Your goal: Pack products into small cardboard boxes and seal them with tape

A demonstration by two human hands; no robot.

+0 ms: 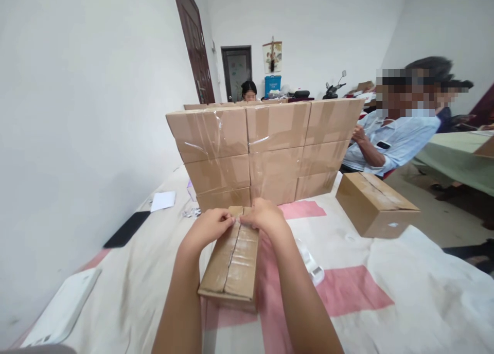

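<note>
A long cardboard box (242, 264) lies in front of me, its top seam running away from me with shiny clear tape across it. My left hand (213, 225) is at the left of its far end, thumb and fingers pinched together over the seam. Opposite it, my right hand (265, 214) curls over the far right corner, its thumb pointing at the left hand's fingertips. Both hands are closed; whatever is between the fingers is too small to make out. Just right of my right forearm lies a white plastic object (313, 266), partly hidden by the arm.
Stacked taped cartons (276, 148) form a wall behind the box. Another carton (376, 205) sits at the right edge of the cloth (370, 261). On the left are a black flat object (127, 229), white paper (163, 201) and a white case (64, 305). A person (389, 138) sits right.
</note>
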